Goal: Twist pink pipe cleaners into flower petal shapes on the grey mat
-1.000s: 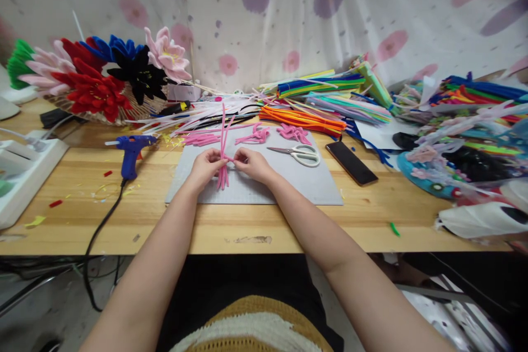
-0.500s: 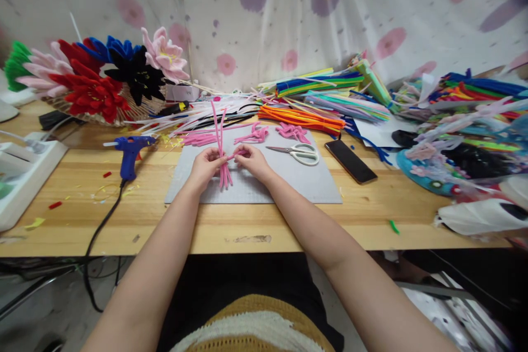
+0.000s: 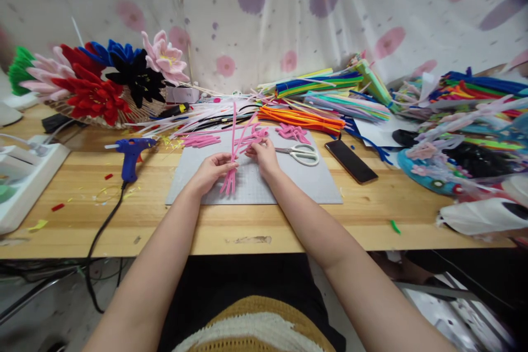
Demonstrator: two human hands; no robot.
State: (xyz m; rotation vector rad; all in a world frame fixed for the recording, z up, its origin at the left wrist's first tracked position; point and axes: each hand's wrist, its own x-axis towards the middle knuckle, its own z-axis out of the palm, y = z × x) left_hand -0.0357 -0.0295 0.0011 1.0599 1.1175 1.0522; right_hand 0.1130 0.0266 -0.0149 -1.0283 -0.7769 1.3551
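A small bunch of pink pipe cleaners [image 3: 231, 179] stands nearly upright, pinched between the thumb and fingers of my left hand [image 3: 212, 173]. Its long strands rise above the grip, and several short ends point down. Just to the right, my right hand [image 3: 264, 157] is closed on a pink pipe cleaner that runs sideways from the bunch; the fingers partly cover it. Behind my right hand lies a bent pink pipe cleaner piece [image 3: 259, 133], and a second curled pink piece [image 3: 292, 132] is farther right. Cut pink lengths [image 3: 201, 141] rest at the back left of the grey mat [image 3: 309, 190].
Scissors [image 3: 305, 155] lie on the mat's right side, with a phone [image 3: 351, 161] beyond. A blue glue gun [image 3: 130, 158] with a cord is on the left. Orange pipe cleaners [image 3: 301, 119] lie behind, and fuzzy flowers [image 3: 97, 93] stand at the back left.
My right hand has moved right, away from the bunch. My left hand has shifted slightly right and toward me with the bunch, and the strands' spread has changed.
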